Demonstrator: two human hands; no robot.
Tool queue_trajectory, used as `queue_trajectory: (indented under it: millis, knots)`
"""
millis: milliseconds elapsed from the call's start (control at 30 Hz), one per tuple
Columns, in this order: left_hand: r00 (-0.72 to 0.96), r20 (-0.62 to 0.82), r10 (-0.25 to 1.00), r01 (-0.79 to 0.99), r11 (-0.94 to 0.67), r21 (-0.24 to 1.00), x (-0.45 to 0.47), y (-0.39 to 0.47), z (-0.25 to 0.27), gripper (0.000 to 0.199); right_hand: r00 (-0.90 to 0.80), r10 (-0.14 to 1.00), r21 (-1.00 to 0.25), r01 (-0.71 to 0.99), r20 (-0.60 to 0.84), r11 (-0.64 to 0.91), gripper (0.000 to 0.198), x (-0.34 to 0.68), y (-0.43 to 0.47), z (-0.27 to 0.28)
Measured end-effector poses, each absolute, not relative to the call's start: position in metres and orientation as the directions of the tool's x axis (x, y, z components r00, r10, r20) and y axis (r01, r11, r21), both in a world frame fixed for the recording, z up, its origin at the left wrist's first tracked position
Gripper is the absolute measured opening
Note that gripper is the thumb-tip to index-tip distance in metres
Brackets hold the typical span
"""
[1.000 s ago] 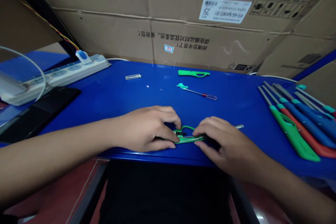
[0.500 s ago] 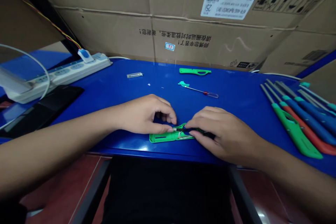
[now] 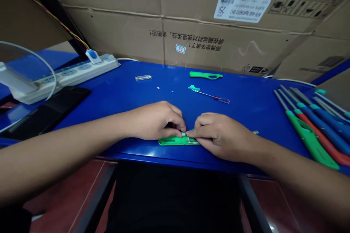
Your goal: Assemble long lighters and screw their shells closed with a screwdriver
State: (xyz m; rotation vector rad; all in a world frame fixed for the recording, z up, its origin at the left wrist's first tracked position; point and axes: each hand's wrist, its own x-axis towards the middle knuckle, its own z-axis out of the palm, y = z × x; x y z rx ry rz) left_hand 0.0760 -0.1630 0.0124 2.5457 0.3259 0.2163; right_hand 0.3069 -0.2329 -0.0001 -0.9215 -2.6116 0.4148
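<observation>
A blue table (image 3: 131, 98) is being backed, in the head view, by a large cardboard box (image 3: 197, 29). Near the table's front edge, a green half-shell (image 3: 176, 142) is being partly covered by both hands. At its far side a small pale part (image 3: 183, 134) is being pinched by the fingers of the left hand (image 3: 168, 122). The right hand's (image 3: 218, 133) fingers are being pressed close together over the shell — what is being gripped there cannot be told. Farther back, a screwdriver (image 3: 212, 96) is being borne by the table — likewise, at right, several long-necked lighters (image 3: 321, 138).
</observation>
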Motion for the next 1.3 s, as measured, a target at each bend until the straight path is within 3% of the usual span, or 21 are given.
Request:
queue_trajectory:
  millis: [233,333,600,767,1100,1300]
  knots:
    - [0.905,0.067,0.42,0.29,-0.726,0.624,0.08,-0.172,0.01,0.014,-0.731,0.653,-0.402,0.548,0.196,0.734,0.027,0.308,-0.234,0.008]
    - [0.896,0.057,0.441,0.311,-0.712,0.629,0.081,-0.173,0.008,0.014,-0.683,0.684,-0.423,0.558,0.254,0.714,0.023,0.323,-0.235,0.022]
    - [0.932,0.134,0.337,0.206,-0.797,0.567,0.081,-0.178,0.015,0.021,-0.623,0.766,-0.395,0.671,0.16,0.627,0.017,0.353,-0.264,0.014]
    - [0.953,0.142,0.268,0.155,-0.832,0.532,0.081,-0.185,0.013,0.019,-0.579,0.796,-0.408,0.693,0.176,0.594,0.016,0.347,-0.274,-0.004]
    - [0.95,0.12,0.287,0.165,-0.793,0.587,0.081,-0.185,0.014,0.018,-0.562,0.785,-0.4,0.678,0.259,0.617,0.017,0.343,-0.278,-0.008]
    - [0.946,0.129,0.298,0.157,-0.766,0.623,0.081,-0.184,0.01,0.018,-0.574,0.795,-0.311,0.733,0.196,0.606,0.019,0.339,-0.279,-0.003]
